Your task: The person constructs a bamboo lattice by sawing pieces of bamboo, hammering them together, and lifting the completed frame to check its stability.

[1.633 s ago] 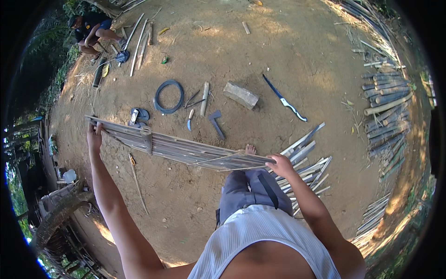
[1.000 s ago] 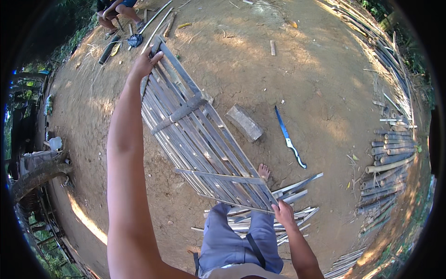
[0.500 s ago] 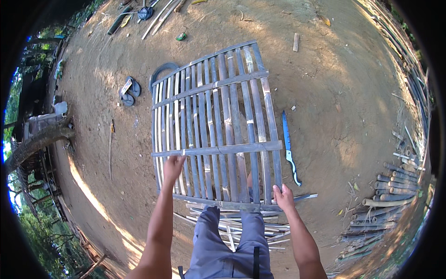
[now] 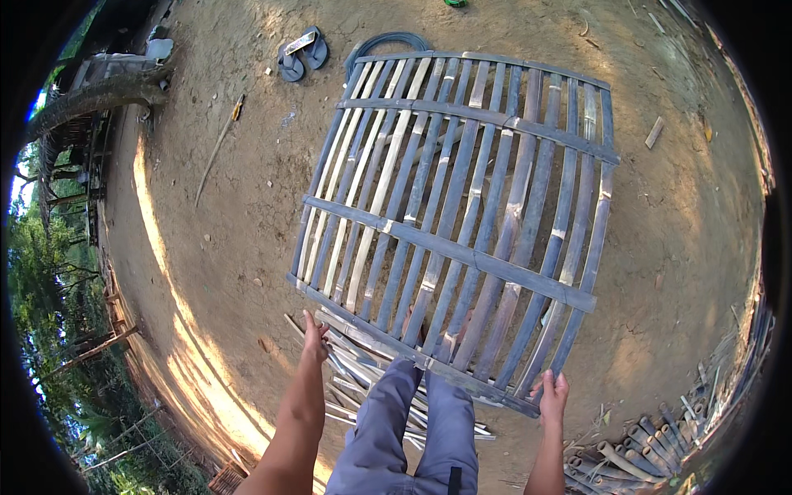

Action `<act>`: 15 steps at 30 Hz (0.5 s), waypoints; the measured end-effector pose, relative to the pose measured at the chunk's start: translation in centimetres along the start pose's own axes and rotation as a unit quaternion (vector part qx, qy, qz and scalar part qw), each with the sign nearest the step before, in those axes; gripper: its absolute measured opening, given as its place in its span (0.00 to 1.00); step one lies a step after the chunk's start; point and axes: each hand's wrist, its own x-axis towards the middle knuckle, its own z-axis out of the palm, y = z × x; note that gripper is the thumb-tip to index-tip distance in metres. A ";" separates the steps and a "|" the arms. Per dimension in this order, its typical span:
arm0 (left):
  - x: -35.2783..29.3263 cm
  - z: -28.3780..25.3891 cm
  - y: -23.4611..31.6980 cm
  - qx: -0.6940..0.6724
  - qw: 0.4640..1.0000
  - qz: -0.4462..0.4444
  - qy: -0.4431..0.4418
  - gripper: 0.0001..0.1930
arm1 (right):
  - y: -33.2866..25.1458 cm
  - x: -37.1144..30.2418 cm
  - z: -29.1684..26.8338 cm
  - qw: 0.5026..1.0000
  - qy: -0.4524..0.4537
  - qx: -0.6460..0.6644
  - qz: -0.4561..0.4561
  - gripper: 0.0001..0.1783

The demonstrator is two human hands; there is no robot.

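Observation:
A slatted bamboo panel (image 4: 495, 256), dark strips with several pale ones at its left, spreads before me, held together by crosspieces. Its near edge slants down to the right, just above my knees. My right hand (image 4: 551, 396) grips the near right corner, thumb up along the edge. Just short of the near left edge is my left hand (image 4: 313, 338), its fingers apart and nothing seen in them. Beneath the near edge, split bamboo strips (image 4: 346, 355) lie around my legs.
A coil of dark wire or tubing (image 4: 388, 39) lies behind the panel, with flip-flops (image 4: 303, 54) to its left. Farther left is a thin stick (image 4: 219, 148). Cut bamboo poles (image 4: 635, 454) are piled at the lower right. A bamboo piece (image 4: 654, 133) lies at the right.
The panel has turned clockwise and shifted right in view. My left hand has let go of the crosspiece and dropped to the near left edge. The blue saw no longer shows clearly.

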 end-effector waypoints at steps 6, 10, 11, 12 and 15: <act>2.7 8.5 0.8 -0.093 0.992 0.034 -0.073 0.55 | -2.1 0.2 -1.5 0.995 0.044 -0.057 -0.074 0.09; 7.4 4.8 1.0 0.126 0.965 0.172 0.154 0.41 | -2.3 -0.2 -0.6 0.989 0.065 -0.067 -0.118 0.09; 8.1 4.5 1.6 0.209 0.928 0.216 0.221 0.37 | -2.9 -0.5 -0.3 0.987 0.081 -0.075 -0.117 0.09; 6.6 9.1 2.5 0.275 0.912 0.226 0.202 0.31 | -3.2 -1.4 -2.1 0.978 0.140 -0.088 -0.129 0.10; 10.6 5.5 7.7 0.377 0.848 0.331 0.170 0.35 | -4.6 -1.7 -1.9 0.973 0.132 -0.129 -0.140 0.10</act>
